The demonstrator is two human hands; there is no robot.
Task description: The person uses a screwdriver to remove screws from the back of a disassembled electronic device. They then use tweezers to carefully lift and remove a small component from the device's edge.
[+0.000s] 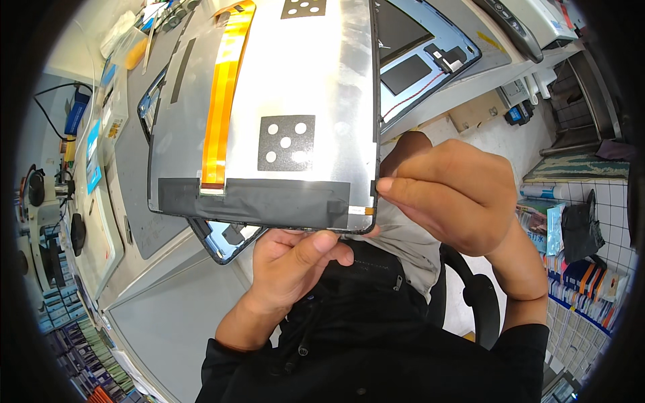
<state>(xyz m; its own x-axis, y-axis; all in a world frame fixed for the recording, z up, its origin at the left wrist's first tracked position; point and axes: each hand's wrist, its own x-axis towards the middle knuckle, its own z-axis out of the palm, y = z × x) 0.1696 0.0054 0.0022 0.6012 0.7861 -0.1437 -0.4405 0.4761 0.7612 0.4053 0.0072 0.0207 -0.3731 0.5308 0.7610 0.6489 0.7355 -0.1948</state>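
A tablet screen panel (342, 87) is raised in front of me with its silver metal back toward me. An orange flex cable (218, 127) runs down that back to a band of black tape (282, 201) along the lower edge. Gripping this lower edge from below is my left hand (285, 265), thumb in front and the other fingers partly hidden. My right hand (457, 191) pinches at the right edge, just above the lower right corner; whether a thin strip lies between its fingertips I cannot tell. Behind the panel, a blue tablet housing (440, 84) shows on both sides.
The housing rests on a grey work mat (151, 225) on the bench. Tools and bags crowd the bench's far left. A black handheld device (514, 27) lies at the upper right. A chair armrest (480, 295) stands by my right side, near shelves with packets (584, 289).
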